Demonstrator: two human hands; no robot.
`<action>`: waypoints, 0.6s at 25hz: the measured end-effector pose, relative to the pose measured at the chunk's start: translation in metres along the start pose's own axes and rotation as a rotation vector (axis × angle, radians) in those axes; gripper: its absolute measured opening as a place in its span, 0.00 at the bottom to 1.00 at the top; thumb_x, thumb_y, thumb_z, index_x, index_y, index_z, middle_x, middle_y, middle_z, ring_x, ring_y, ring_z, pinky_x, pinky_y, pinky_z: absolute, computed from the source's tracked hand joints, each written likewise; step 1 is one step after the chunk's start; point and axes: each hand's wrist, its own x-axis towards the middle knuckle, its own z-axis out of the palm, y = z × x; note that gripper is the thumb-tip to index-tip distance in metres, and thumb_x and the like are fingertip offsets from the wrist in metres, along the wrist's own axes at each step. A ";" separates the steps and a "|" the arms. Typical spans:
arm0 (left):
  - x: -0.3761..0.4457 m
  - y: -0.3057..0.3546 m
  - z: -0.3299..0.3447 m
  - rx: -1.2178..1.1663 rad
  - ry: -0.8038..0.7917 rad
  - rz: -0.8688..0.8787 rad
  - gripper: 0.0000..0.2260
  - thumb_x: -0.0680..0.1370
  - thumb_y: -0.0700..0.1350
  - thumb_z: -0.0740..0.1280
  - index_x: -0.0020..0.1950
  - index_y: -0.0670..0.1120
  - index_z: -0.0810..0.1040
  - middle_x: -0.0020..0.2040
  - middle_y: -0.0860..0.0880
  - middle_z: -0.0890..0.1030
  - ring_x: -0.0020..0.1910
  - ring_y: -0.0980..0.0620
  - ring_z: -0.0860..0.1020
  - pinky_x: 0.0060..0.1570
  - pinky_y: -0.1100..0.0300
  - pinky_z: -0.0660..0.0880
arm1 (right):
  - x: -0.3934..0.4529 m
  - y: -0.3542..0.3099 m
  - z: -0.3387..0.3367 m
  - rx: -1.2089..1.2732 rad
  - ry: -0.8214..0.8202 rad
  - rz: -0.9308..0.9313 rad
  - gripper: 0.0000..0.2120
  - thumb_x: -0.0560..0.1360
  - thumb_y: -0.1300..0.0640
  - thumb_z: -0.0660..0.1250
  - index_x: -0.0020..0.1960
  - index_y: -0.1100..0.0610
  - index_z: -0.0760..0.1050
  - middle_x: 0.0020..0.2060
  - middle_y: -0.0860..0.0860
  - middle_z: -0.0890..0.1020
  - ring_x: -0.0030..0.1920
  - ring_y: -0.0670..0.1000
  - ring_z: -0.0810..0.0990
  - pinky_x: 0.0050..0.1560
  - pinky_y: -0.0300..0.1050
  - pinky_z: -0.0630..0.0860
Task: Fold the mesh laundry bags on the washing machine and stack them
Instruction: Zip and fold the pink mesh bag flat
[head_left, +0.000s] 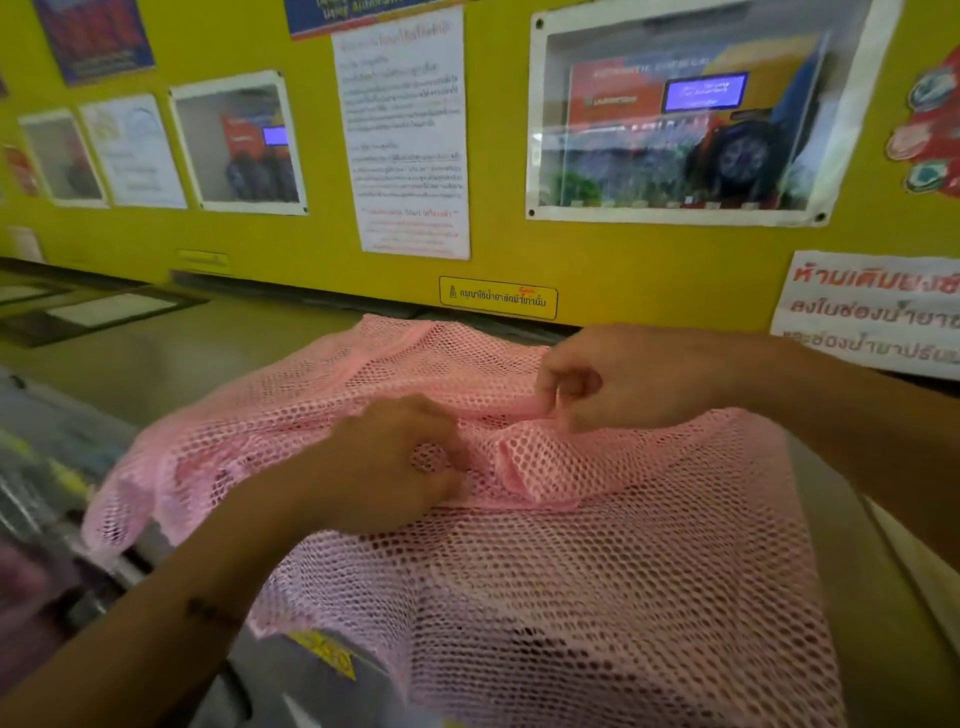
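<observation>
A pink mesh laundry bag (597, 561) lies spread over the top of the washing machine (171, 353), with its near part hanging over the front edge. More pink mesh is bunched at the back. My left hand (384, 462) is in the middle of the bag, its fingers pinched on a fold of mesh. My right hand (628, 379) sits just behind and to the right, thumb and fingers pinching a raised ridge of the same mesh. Whether there is one bag or two layered ones I cannot tell.
A yellow wall (311, 249) with posters and notices rises right behind the machine. A small yellow warning label (497, 297) sits at its base. Bare grey machine top stretches to the left. A yellow sticker (324, 652) shows on the machine front, below my left forearm.
</observation>
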 end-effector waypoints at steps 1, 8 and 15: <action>-0.004 0.000 0.000 0.038 -0.029 0.000 0.15 0.64 0.71 0.63 0.47 0.69 0.76 0.60 0.62 0.71 0.66 0.54 0.68 0.67 0.37 0.62 | -0.004 -0.011 0.007 -0.014 -0.081 -0.031 0.15 0.72 0.46 0.72 0.58 0.42 0.74 0.48 0.40 0.79 0.48 0.43 0.78 0.46 0.44 0.76; -0.015 0.005 -0.011 -0.184 0.243 0.146 0.04 0.72 0.49 0.67 0.42 0.52 0.82 0.42 0.55 0.81 0.45 0.58 0.79 0.51 0.52 0.75 | -0.003 -0.007 0.017 -0.058 -0.039 -0.111 0.11 0.74 0.60 0.65 0.54 0.49 0.79 0.50 0.47 0.83 0.51 0.55 0.80 0.51 0.56 0.77; -0.070 -0.013 -0.077 -0.483 -0.488 0.094 0.11 0.72 0.48 0.71 0.50 0.45 0.85 0.52 0.39 0.84 0.54 0.40 0.81 0.57 0.49 0.72 | -0.029 0.013 -0.036 0.179 -0.367 0.025 0.12 0.71 0.55 0.73 0.53 0.47 0.83 0.48 0.51 0.85 0.50 0.48 0.83 0.56 0.48 0.75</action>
